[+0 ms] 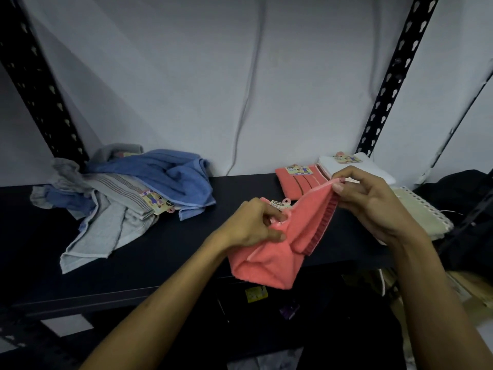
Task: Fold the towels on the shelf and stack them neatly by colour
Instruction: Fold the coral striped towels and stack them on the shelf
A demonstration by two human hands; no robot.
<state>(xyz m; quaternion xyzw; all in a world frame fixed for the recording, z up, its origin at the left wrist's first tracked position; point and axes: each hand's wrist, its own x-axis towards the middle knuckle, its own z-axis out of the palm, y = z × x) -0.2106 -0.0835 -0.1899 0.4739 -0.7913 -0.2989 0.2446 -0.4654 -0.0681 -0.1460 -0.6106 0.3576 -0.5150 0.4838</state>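
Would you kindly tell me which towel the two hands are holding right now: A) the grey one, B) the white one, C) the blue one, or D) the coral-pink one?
D: the left hand and right hand both pinch the coral-pink towel, held above the shelf's front edge.

A pale wall [186, 76] stands behind the rack, with a thin cable [246, 102] running down it to the level of the board. Two black perforated uprights [397, 73] lean inward, one at each side of the view. Below the board lie a small yellow packet [256, 294] and a small purple item [289, 311], and a dark bundle [464, 206] sits at the far right.
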